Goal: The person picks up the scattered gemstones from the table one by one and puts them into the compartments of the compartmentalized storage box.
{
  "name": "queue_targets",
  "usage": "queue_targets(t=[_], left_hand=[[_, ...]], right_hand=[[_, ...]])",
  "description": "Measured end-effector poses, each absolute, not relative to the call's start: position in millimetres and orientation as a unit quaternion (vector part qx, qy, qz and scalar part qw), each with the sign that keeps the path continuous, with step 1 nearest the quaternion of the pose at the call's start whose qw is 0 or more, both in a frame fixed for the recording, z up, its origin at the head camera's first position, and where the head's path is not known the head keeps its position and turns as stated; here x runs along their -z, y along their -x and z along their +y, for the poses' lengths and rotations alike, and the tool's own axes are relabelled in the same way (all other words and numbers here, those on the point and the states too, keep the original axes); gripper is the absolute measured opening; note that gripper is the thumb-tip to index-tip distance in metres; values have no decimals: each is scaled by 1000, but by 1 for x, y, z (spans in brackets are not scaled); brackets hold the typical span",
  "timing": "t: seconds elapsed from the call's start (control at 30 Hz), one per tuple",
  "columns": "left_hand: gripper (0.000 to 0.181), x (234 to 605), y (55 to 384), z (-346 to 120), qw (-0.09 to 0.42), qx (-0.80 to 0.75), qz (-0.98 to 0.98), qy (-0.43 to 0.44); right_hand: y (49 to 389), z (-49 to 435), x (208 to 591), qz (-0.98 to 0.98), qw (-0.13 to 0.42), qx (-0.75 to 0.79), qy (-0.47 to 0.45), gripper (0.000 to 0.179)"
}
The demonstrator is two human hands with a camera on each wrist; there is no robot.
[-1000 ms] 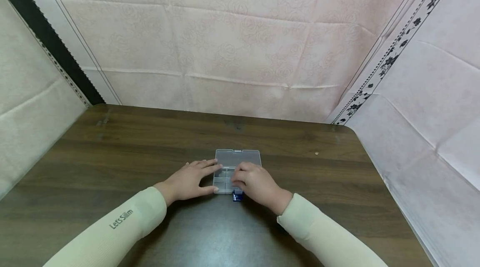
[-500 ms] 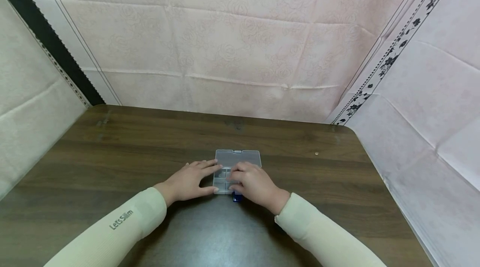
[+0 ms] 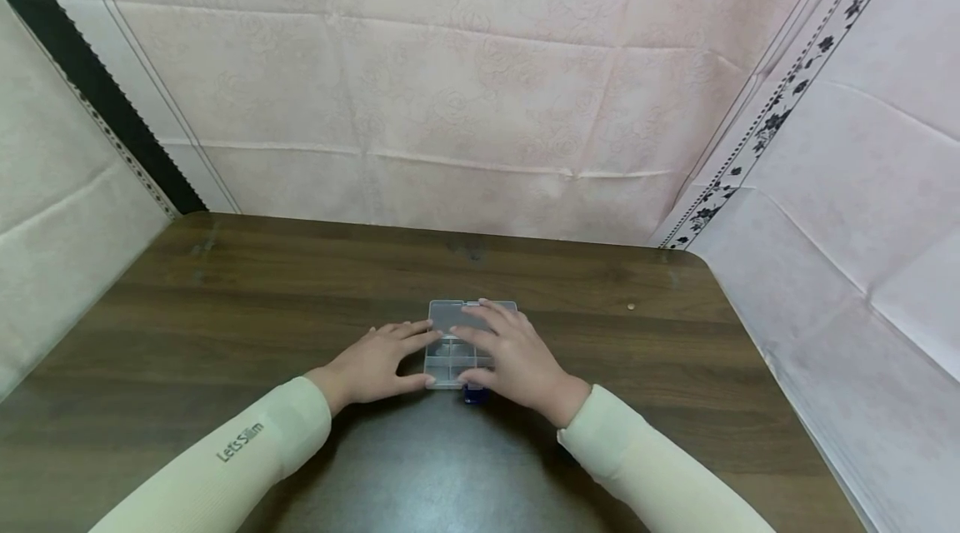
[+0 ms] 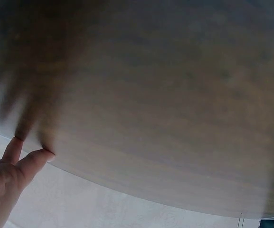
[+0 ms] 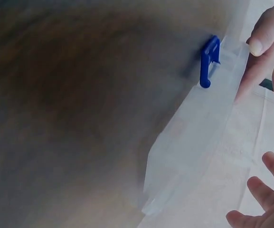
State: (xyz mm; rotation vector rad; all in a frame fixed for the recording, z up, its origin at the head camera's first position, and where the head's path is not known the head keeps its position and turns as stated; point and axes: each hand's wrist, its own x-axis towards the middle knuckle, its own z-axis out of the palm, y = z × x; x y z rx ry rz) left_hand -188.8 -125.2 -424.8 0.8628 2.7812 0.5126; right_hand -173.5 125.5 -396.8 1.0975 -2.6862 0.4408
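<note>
A clear plastic compartment box (image 3: 438,373) lies on the table in the head view, its lid (image 3: 446,313) folded back away from me. At its front edge sits a blue plastic clasp (image 3: 474,395), seen in profile in the right wrist view (image 5: 206,61). My left hand (image 3: 375,362) rests at the box's left side, fingers spread, thumb and fingertips at the rim. Over the right part of the box is my right hand (image 3: 516,358), with spread fingers and nothing held. It hides several compartments. In the right wrist view its fingers (image 5: 265,190) stand apart from the box wall.
The box rests on a brown wood-grain table (image 3: 300,283). A tiny pale round bit (image 3: 631,307) lies at the right rear. Pale patterned cloth (image 3: 465,100) hangs behind the table and along both sides.
My right hand has gone from curled, bunched fingers over the box to spread fingers, reaching over the lid. The left hand keeps its place at the box.
</note>
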Motion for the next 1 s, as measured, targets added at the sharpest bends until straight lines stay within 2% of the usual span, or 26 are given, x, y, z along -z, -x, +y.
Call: queue_targets(t=[0.5,1.0], left_hand=[[71,426,189,-124,94,-165,941,-280],[71,428,189,-125,89,-170,939,-287]], right_hand=[[183,157,394,-922,128,-184,-316,61],[203,199,392,-935,127,-230,-240,62]])
